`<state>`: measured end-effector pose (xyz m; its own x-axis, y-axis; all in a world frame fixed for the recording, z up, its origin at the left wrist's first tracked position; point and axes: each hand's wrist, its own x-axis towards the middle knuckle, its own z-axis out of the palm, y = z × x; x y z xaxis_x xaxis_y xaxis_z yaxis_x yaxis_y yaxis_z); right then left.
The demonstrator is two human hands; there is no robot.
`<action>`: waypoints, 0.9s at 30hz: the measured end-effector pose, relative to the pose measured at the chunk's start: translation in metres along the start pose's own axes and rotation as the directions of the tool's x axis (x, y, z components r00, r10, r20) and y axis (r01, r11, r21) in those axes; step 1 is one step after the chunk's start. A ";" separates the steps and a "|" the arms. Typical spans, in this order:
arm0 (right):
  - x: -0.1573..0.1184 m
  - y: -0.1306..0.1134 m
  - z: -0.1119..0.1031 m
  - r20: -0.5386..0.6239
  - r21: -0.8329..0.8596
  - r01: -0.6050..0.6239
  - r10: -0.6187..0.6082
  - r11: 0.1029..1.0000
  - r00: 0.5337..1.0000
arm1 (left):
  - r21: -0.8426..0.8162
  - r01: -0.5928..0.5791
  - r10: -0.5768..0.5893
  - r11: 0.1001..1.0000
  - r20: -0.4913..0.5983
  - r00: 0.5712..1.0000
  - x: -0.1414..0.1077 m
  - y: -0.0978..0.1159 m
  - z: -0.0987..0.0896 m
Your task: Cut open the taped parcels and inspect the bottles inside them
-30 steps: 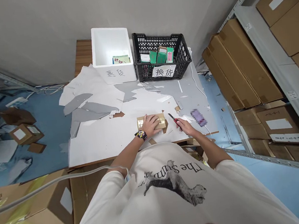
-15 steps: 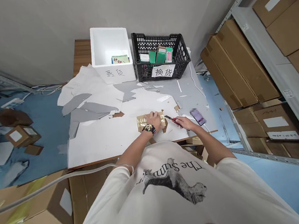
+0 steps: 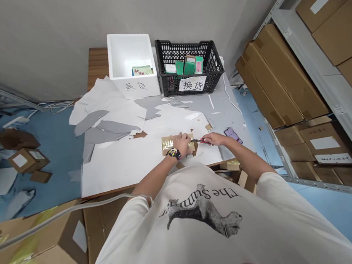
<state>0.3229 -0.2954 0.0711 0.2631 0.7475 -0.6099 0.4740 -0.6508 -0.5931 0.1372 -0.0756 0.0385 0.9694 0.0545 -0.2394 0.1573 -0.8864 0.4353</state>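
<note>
A small brown box [image 3: 167,143] with shiny tape on top lies near the front edge of the white-covered table. My left hand [image 3: 182,143], with a watch on its wrist, presses on the box, its fingers spread over the top. In my right hand [image 3: 213,138] is a red and black box cutter [image 3: 202,141], pointing left. The cutter's blade is at the right end of the box, close to my left fingertips; whether it touches the tape is too small to tell.
Behind are a white foam box [image 3: 142,86] and a black crate [image 3: 168,85] holding small green boxes. A phone [image 3: 233,135] lies right of my right hand. Torn paper [image 3: 112,128] covers the table's left part. Shelves with cartons [image 3: 283,73] stand at the right.
My right hand has moved a little left and up, bringing the cutter from beside the box to its right end. My left hand stays on the box.
</note>
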 end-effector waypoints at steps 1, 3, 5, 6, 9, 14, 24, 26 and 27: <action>0.005 0.000 -0.003 0.027 0.020 -0.005 0.004 1.000 1.000 | -0.016 -0.005 0.005 1.000 -0.006 1.000 -0.001 -0.001 0.000; 0.016 0.000 -0.009 0.088 0.063 -0.022 0.016 0.998 0.996 | -0.038 -0.020 0.019 0.999 -0.005 1.000 -0.002 -0.004 0.002; 0.025 -0.002 -0.017 0.156 0.090 -0.055 0.041 0.994 0.987 | -0.059 -0.035 0.035 0.998 0.001 0.999 -0.002 -0.007 0.003; 0.029 -0.003 -0.020 0.189 0.093 -0.073 0.055 0.993 0.980 | -0.071 -0.039 0.040 0.997 0.005 0.999 -0.001 -0.009 0.004; 0.041 -0.009 -0.029 0.275 0.048 -0.109 0.091 0.993 0.957 | -0.106 -0.033 0.035 0.994 0.013 0.999 0.000 -0.011 0.006; 0.060 -0.024 -0.033 0.258 -0.080 -0.131 0.148 0.988 0.955 | -0.154 -0.020 0.020 0.988 -0.002 1.000 0.001 -0.009 0.006; 0.004 -0.004 -0.017 0.003 0.174 -0.151 0.153 0.973 0.988 | -0.221 0.004 -0.047 0.975 -0.188 0.981 -0.004 -0.020 -0.002; -0.005 -0.006 -0.003 -0.130 0.424 -0.202 0.280 0.883 0.951 | -0.291 -0.023 -0.056 0.956 -0.259 0.964 -0.011 -0.020 -0.003; -0.006 -0.011 0.005 -0.192 0.547 -0.197 0.351 0.814 0.916 | -0.339 -0.035 -0.067 0.940 -0.284 0.956 -0.014 -0.018 -0.003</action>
<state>0.3115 -0.2935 0.0790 0.5691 0.4824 -0.6659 -0.1255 -0.7493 -0.6502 0.1215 -0.0593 0.0362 0.9703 0.2418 -0.0112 0.1777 -0.6799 0.7115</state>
